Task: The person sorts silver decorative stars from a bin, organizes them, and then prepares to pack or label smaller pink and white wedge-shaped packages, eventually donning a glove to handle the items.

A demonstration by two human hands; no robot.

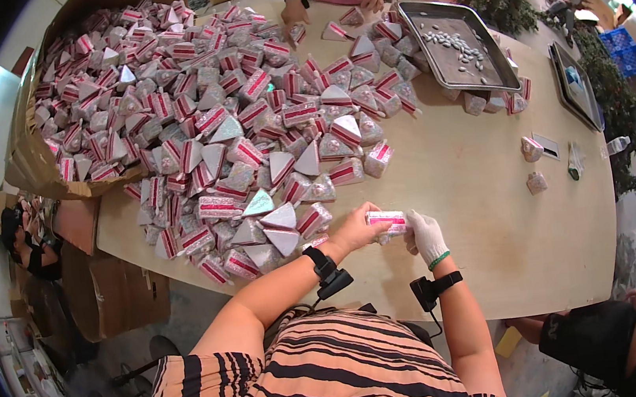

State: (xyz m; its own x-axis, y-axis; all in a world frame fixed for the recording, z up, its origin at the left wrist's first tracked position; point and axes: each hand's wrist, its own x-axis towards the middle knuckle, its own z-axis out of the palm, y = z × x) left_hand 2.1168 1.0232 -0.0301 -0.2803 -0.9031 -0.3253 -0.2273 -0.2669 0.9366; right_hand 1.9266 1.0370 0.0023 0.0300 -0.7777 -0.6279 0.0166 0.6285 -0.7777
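My left hand [355,229] and my right hand [424,235], which wears a white glove, both hold one small wedge-shaped piece [387,220] with silver glitter and pink and white stripes, just above the wooden table [474,179]. A big heap of the same wedge pieces [230,130] lies to the left and beyond my hands, its nearest pieces right by my left hand. Each wrist carries a black strapped device.
A cardboard box [32,166] spills wedges at the far left. A metal tray [458,46] with small pale pieces sits at the far right, another tray [575,83] beyond. Two loose wedges [534,164] lie to the right. Another person's hands [334,2] work across the table.
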